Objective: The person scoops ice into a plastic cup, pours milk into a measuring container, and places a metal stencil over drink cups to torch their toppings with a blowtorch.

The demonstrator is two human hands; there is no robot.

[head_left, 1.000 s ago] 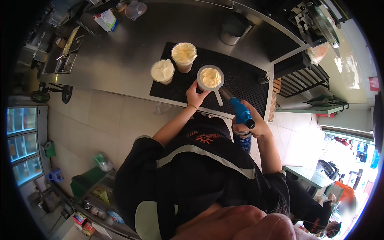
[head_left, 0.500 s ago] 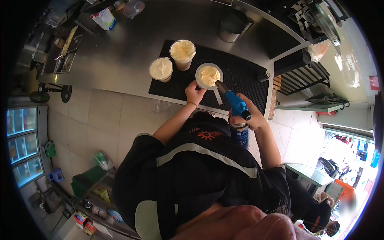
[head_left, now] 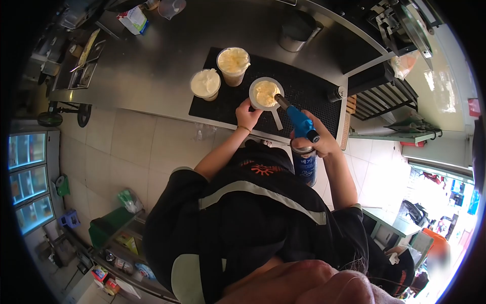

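Observation:
My left hand (head_left: pixel 247 116) is closed at the lower left side of a cup topped with pale yellow cream (head_left: pixel 266 94). Around the cream lies a white ring (head_left: pixel 254 99) whose flat handle points toward me; the cup's body is hidden below. In my right hand (head_left: pixel 321 137) is a blue gas torch (head_left: pixel 300 122) mounted on a dark blue gas canister (head_left: pixel 305 167). Its metal nozzle points at the cream's right side, very close to it; no flame can be made out. Two cream-topped cups, one browned-yellow (head_left: pixel 233 65) and one whiter (head_left: pixel 205 84), stand to the left.
A black rubber mat (head_left: pixel 298 83) lies under the cups on the steel counter (head_left: pixel 152 76). Behind it stands a metal pitcher (head_left: pixel 295 33); a small dark canister (head_left: pixel 336 93) sits at the mat's right end. A carton (head_left: pixel 133 21) stands far left. Another person (head_left: pixel 400 268) is behind me.
The torch nozzle has shifted slightly over the cream's right edge. My left hand remains at the cup, and the view has moved a little.

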